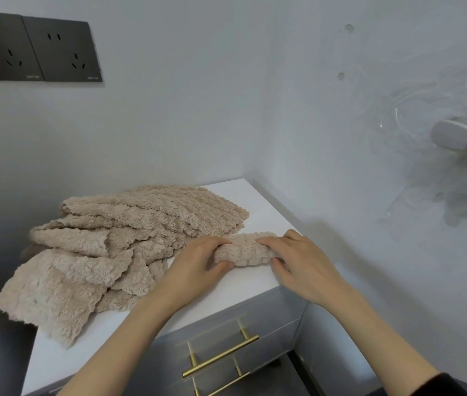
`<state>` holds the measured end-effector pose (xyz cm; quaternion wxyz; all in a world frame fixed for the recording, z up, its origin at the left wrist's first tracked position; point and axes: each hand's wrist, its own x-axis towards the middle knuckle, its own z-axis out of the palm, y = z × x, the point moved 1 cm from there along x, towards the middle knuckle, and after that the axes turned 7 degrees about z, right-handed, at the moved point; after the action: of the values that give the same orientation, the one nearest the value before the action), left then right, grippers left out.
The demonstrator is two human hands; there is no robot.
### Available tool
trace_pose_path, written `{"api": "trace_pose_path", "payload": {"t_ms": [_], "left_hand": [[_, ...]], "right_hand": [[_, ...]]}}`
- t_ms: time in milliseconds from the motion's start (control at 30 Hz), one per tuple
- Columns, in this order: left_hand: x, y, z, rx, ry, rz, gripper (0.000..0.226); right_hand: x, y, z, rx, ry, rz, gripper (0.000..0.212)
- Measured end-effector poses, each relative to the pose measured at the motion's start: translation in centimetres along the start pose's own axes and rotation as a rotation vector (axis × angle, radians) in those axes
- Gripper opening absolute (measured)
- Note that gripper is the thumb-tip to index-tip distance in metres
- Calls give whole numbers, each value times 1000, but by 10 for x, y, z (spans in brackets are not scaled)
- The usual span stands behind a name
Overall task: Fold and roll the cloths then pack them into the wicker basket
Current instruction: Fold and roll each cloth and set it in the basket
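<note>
Both hands on roll, mid frame.
Roll's long axis runs left-right; left hand grips its left end, right hand its right end; pile lies left; basket unseen.

The rolled fluffy cloth is pale beige with a bumpy ribbed pattern. The heap of loose fleecy cloths beside it is the same beige, ridged in wavy rows. The flat cabinet top is white, and the drawer fronts are grey with gold metal bar handles. The square wall sockets are dark charcoal, the plaster wall pale grey-white, and the fabric sleeve cuff black.
</note>
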<state>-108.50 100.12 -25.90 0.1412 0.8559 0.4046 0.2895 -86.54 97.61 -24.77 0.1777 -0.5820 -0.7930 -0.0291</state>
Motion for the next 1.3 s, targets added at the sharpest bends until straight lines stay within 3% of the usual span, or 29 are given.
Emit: {"api": "trace_pose_path", "payload": {"t_ms": [100, 233, 400, 500, 800, 967, 1100, 1300], "left_hand": [[3, 1, -6, -112, -35, -56, 26], [4, 2, -8, -215, -126, -178, 48], [13, 6, -1, -26, -151, -293, 42], [17, 7, 1, 98, -144, -297, 41], [20, 3, -5, 240, -284, -303, 39], [20, 1, -8, 184, -318, -270, 36], [20, -4, -13, 110, -399, -257, 36], [16, 2, -11, 28, -363, -233, 33]], "right_hand": [[4, 2, -4, 141, -79, 74, 45], [9, 4, -7, 308, -264, 182, 37], [18, 2, -11, 327, -395, 264, 24], [23, 1, -11, 240, -459, 302, 29], [34, -4, -21, 278, -636, 369, 19], [36, -3, -21, 249, -628, 339, 31], [33, -4, -17, 232, -559, 298, 26], [25, -7, -21, 299, -472, 305, 22]]}}
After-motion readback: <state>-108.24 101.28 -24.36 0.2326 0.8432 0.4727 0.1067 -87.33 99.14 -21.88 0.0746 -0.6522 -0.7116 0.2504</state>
